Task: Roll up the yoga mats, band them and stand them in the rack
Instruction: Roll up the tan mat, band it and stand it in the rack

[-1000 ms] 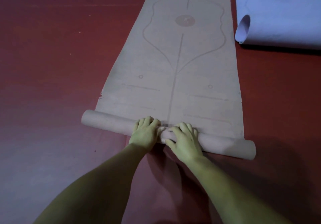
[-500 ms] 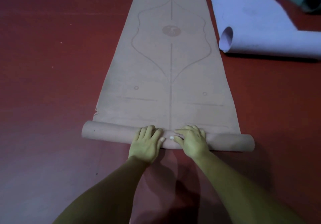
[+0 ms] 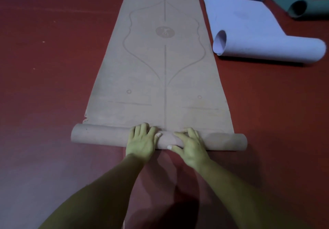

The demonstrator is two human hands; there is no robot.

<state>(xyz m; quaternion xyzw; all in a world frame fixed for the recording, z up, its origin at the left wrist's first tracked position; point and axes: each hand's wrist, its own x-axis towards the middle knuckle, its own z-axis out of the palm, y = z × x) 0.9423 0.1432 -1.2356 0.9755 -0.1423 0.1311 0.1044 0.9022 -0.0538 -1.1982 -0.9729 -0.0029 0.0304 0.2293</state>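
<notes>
A tan yoga mat (image 3: 165,72) with printed alignment lines lies flat on the red floor and runs away from me. Its near end is wound into a thin roll (image 3: 99,135) that spans the mat's width. My left hand (image 3: 142,142) lies over the middle of the roll, fingers spread over its top. My right hand (image 3: 189,146) lies beside it, fingers over the roll and thumb against its near side. Both hands press on the roll.
A lavender mat (image 3: 249,24) lies to the right, curled at both ends, close to the tan mat's edge. Dark green mats (image 3: 300,6) lie rolled at the far right corner. Bare red floor (image 3: 49,59) spreads to the left.
The roll has turned forward along the mat and grown slightly thicker. My view has tilted up, so the lavender and green mats show more fully.
</notes>
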